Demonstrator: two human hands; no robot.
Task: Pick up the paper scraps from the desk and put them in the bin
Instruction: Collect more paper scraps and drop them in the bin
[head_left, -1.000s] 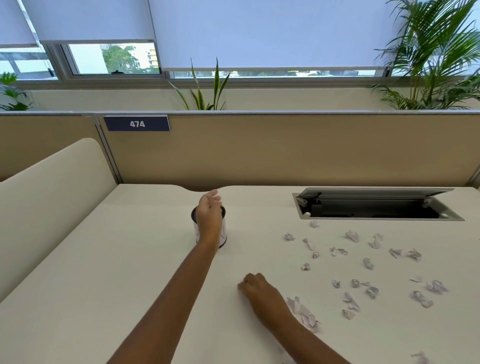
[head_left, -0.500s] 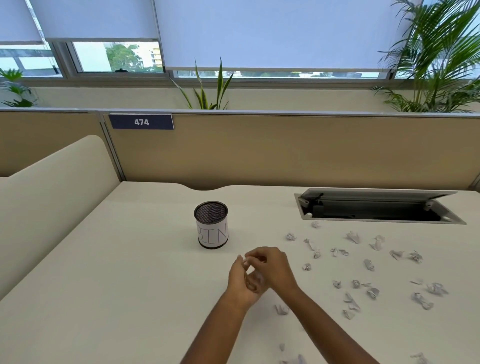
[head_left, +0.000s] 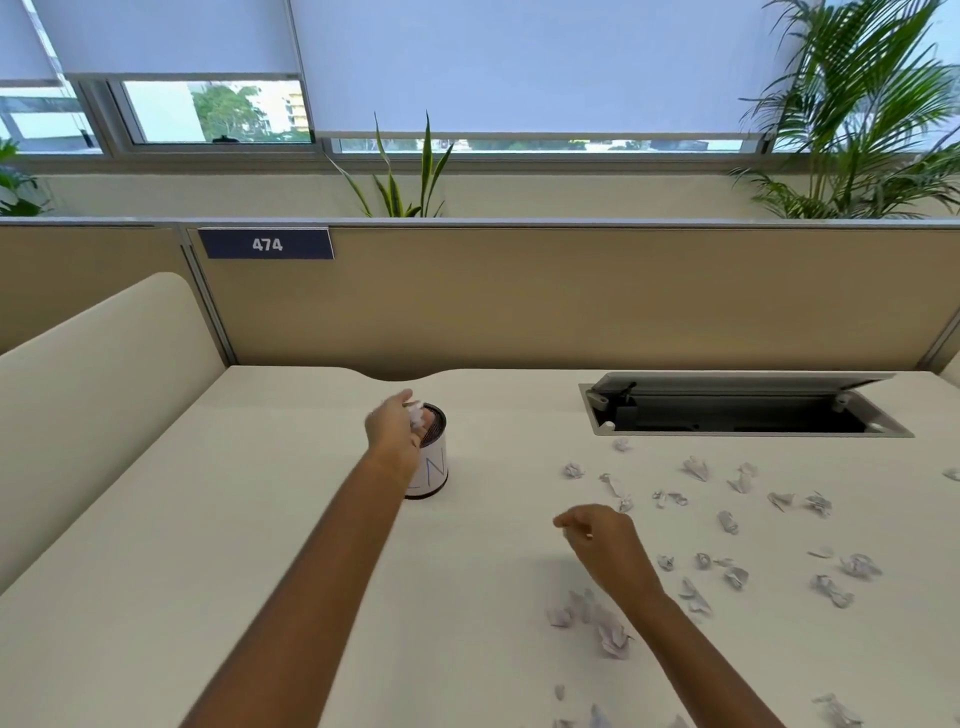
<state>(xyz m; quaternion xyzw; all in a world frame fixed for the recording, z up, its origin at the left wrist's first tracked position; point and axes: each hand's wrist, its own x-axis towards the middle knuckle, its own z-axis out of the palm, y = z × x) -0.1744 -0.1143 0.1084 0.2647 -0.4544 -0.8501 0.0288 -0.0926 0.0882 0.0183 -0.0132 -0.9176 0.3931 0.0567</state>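
Note:
A small black mesh bin (head_left: 435, 470) with a white paper label stands on the cream desk (head_left: 208, 545). My left hand (head_left: 392, 431) is at the bin's rim and holds a crumpled white paper scrap (head_left: 416, 415) over its mouth. My right hand (head_left: 605, 545) hovers low over the desk to the right, fingers loosely curled, with nothing visible in them. Several crumpled paper scraps (head_left: 727, 521) lie scattered on the right half of the desk, and a small heap of scraps (head_left: 597, 621) lies just under my right forearm.
An open cable hatch (head_left: 737, 410) is sunk into the desk at the back right. A tan partition (head_left: 519, 296) with a "474" label (head_left: 266, 244) closes the back. A cream side panel (head_left: 93, 374) rises on the left.
My hands were together at the desk's middle; the left has since carried a scrap up to the bin, and the right has moved right toward the scattered scraps.

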